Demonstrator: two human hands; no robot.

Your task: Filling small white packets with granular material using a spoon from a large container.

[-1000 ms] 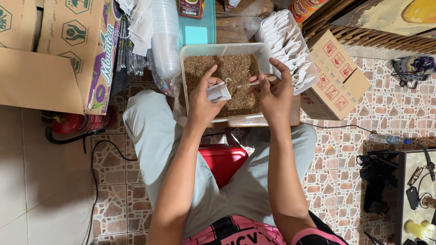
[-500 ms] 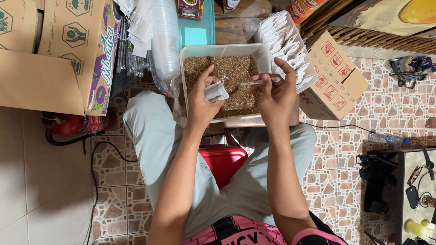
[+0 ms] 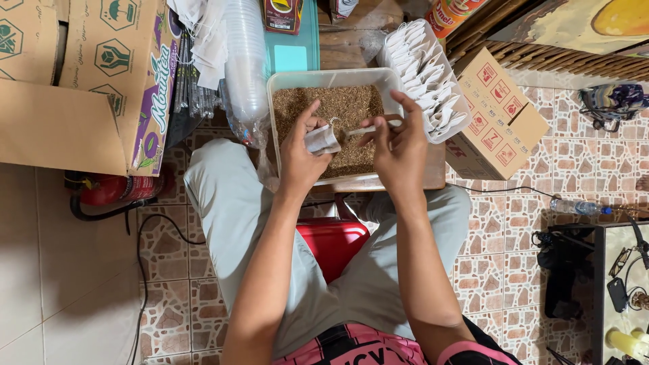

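Left hand (image 3: 301, 159) pinches a small white paper sachet (image 3: 322, 140), mouth turned to the right, right over the clear plastic tub (image 3: 280, 84) of brown granules (image 3: 341, 108). Right hand (image 3: 399, 149) grips a small spoon (image 3: 362, 128) by the handle, its bowl at the sachet's opening. Just right of the tub, a tray of white sachets (image 3: 422, 67) stands in rows, a cardboard box (image 3: 497, 115) beside it
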